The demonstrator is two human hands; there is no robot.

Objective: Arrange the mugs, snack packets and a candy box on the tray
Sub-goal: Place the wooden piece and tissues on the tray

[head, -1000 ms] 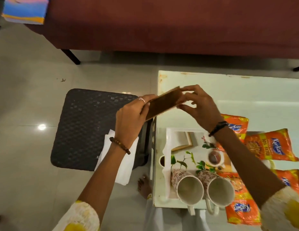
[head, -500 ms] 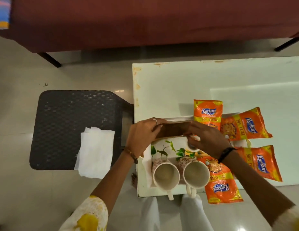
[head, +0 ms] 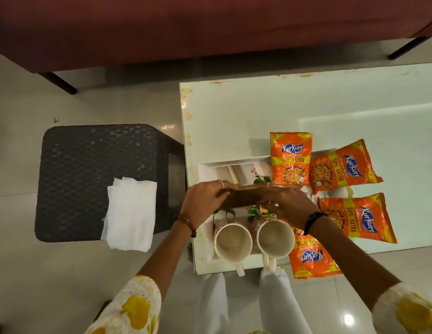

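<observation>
We judge the candy box [head: 248,196] is being set down: our left hand [head: 205,201] and right hand [head: 287,204] pinch its ends over the tray [head: 210,168], mid-frame. Next comes lowering it flat behind the mugs (then letting go). We count two mugs [head: 233,242], four snack packets [head: 291,159], one box.

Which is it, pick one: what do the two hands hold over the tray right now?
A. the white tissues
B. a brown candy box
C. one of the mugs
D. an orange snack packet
B: the left hand and the right hand grip the ends of the brown candy box, above the tray and behind the two mugs.
</observation>
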